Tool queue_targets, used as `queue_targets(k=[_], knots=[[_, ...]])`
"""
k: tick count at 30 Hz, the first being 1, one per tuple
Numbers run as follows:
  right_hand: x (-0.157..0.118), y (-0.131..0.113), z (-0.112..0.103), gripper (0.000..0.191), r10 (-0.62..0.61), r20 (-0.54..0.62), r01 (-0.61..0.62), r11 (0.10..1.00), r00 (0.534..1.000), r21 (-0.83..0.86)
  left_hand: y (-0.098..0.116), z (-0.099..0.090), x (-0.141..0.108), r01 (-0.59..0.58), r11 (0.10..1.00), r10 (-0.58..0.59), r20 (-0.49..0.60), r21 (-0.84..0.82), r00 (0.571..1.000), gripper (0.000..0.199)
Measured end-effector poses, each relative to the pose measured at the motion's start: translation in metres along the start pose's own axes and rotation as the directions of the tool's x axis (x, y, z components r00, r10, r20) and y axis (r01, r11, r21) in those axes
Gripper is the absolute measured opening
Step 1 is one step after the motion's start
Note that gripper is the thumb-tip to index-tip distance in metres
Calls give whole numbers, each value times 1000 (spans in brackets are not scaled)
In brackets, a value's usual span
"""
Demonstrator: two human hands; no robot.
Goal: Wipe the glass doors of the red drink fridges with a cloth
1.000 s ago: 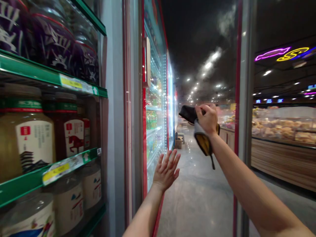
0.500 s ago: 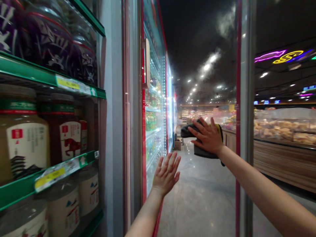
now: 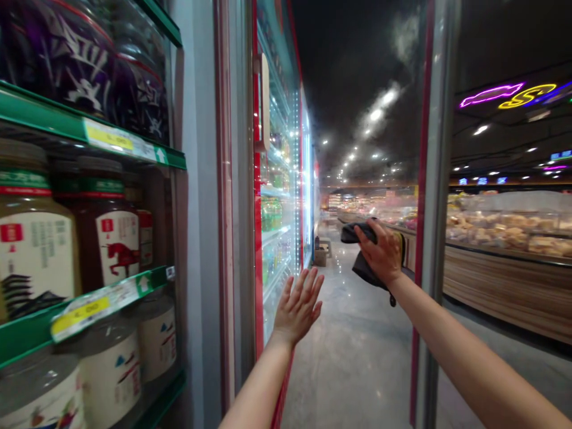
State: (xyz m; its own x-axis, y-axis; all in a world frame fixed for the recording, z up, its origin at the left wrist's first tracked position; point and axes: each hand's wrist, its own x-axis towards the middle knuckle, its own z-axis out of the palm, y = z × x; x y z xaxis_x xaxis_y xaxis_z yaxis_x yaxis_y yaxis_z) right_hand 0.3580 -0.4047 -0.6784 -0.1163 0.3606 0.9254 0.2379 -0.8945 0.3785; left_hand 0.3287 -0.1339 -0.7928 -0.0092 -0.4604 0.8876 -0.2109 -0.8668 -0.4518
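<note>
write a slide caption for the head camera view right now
Right hand presses a dark cloth to a glass door, left hand open, bottles shelved at left.

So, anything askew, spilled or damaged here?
Lower price label looks slightly skewed, left end overhanging its green rail. Pale hazy patch high behind or on the glass door; smear or reflection, can't tell. No spill visible.

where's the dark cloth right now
In the head view, the dark cloth is right of centre, held in the right hand, just left of the door's red-edged metal frame.
</note>
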Motion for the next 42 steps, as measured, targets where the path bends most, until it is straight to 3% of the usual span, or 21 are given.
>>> queue_targets(k=[2,7,10,14,17,21,24,26,30,32,34,37,39,42], knots=[[5,11,1,38,175,-48,-172,984,983,50,-1,1,0,-1,1000,1,1,-6,1000,67],[48,16,-9,32,440,-85,-363,822,894,439,-2,3,2,1,1000,-1,2,1,1000,65],[83,18,-10,31,533,-114,-442,788,839,430,-1,3,2,5,1000,-5,-2,0,1000,64],[120,22,9,40,464,-309,-444,885,830,138,-2,3,2,7,1000,-7,-10,-3,1000,67],[122,18,22,39,382,-401,-410,912,833,17,-2,2,2,9,1000,-9,-11,-12,1000,71],[86,11,16,33,323,-222,-325,945,920,29,-2,1,1,2,1000,-2,-9,-24,1000,72],[55,6,5,55,173,-22,-174,985,985,-15,-1,0,1,8,1000,-8,-8,-24,1000,69],[48,1,3,72,131,50,-130,991,990,-37,-1,0,1,6,1000,-6,-8,-21,1000,67],[59,-20,9,89,297,-18,-297,955,955,-22,0,-2,1,0,1000,-1,-12,-16,1000,67],[59,-29,10,79,268,-41,-267,963,963,27,0,-2,1,1,1000,-1,-4,-11,1000,68],[51,-32,6,58,102,-12,-100,991,995,93,0,-3,0,-1,1000,1,4,-5,1000,68],[39,-27,0,34,-102,12,98,979,995,177,1,-3,-1,1,1000,-1,7,7,1000,69],[44,-27,2,32,-43,-26,47,984,999,170,2,-3,-1,10,1000,-10,11,13,1000,69],[67,-49,12,39,108,-64,-100,987,992,125,3,-3,-2,19,1000,-20,25,18,999,68]])
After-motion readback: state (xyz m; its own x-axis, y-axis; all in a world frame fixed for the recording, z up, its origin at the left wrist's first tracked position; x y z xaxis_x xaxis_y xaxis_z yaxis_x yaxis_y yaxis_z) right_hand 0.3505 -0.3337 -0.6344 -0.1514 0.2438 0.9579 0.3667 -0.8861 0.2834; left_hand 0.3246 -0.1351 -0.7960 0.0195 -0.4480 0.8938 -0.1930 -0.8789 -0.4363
